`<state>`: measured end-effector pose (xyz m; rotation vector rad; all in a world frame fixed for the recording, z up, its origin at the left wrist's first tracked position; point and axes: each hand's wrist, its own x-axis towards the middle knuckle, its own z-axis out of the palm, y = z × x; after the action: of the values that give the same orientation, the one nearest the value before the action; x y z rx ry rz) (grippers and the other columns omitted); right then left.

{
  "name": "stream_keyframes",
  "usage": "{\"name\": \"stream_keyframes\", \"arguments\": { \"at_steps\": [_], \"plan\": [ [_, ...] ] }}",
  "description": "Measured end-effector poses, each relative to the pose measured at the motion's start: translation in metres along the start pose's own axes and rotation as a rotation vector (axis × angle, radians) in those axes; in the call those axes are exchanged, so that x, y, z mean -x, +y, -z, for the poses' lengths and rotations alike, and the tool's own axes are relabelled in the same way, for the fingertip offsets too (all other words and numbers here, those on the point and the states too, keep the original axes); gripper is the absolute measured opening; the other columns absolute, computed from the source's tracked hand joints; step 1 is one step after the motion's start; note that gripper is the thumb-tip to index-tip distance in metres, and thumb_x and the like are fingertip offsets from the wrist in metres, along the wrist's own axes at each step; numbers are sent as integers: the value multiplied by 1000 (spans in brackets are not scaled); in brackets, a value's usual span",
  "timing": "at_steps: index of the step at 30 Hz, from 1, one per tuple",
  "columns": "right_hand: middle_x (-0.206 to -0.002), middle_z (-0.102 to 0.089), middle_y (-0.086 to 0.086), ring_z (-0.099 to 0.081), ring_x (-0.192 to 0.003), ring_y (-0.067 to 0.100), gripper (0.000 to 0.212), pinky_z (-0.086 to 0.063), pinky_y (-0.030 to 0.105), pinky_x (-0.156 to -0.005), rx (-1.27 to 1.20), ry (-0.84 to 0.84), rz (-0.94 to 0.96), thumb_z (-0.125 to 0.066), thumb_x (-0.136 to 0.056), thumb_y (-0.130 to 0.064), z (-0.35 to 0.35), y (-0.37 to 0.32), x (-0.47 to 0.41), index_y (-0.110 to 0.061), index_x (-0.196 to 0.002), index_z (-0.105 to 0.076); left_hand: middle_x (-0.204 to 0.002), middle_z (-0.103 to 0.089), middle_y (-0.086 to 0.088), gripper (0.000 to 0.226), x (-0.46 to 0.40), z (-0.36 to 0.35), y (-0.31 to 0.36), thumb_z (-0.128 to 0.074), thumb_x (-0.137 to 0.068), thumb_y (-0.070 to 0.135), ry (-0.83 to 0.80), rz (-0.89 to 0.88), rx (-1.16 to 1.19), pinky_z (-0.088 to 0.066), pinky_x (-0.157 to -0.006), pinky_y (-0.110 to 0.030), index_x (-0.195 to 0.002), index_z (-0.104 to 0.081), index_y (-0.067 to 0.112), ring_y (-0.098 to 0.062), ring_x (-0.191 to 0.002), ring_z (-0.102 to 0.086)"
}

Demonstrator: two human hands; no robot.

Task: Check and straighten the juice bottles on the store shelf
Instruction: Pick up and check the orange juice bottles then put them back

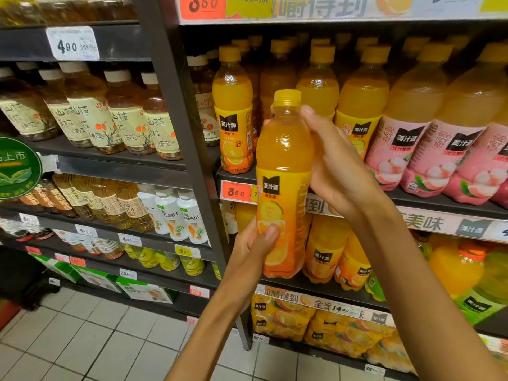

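Inspection is under way. One orange juice bottle [283, 185] is being held off the shelf, upright, in front of the orange-juice row [316, 86], label facing the camera. The left hand [254, 250] is gripping its lower label — thumb pressed across the front, the other fingers hidden behind. The right hand [334, 163] is wrapping the shoulder from the right, fingers curled behind the neck.

Judged from this: checking is in progress and re-shelving is not yet done. A gap between the leftmost orange bottle [233, 111] and its right-hand neighbour is likely the return slot. The shelved bottles are standing upright, most labels facing forward.

Adjacent items: pink lychee juice bottles [412, 149] just right; hawthorn drink bottles [90, 111] in the left bay. The shelf upright [189, 149] and the price strip [237, 191] are sitting close beside the return path — tight neighbours could be knocked.
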<state>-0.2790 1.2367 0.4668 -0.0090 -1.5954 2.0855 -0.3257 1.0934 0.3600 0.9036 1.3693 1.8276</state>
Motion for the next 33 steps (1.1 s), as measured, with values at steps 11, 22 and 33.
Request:
{"name": "stream_keyframes", "arguments": {
  "at_steps": [11, 22, 33],
  "plan": [
    [-88, -70, 0, -68, -80, 10, 9, -53, 23, -67, 190, 144, 143, -61, -93, -20, -11, -15, -39, -13, -99, -63, -110, -71, 1, 48, -47, 5, 16, -63, -79, 53, 68, -94, -71, -54, -82, -25, -117, -57, 25, -17, -105, -66],
    [-99, -70, 9, -66, -102, 30, 5, -54, 45, -90, 365, 198, 329, -65, -88, -19, -12, -21, -77, -18, -92, -63, -135, -47, 1, 76, -85, 18, 5, -79, -74, 13, 262, -220, -351, -47, -98, -24, -134, -36, 30, -9, -123, -50],
    [-102, -69, 13, -65, -98, 27, 26, -50, 49, -86, 831, 238, 386, -66, -90, -23, -10, -21, -84, 0, -103, -65, -118, -53, 2, 64, -95, 15, -12, -86, -65, 19, 575, -288, -444, -41, -79, -3, -117, -49, 25, -10, -108, -54]
  ]
}}
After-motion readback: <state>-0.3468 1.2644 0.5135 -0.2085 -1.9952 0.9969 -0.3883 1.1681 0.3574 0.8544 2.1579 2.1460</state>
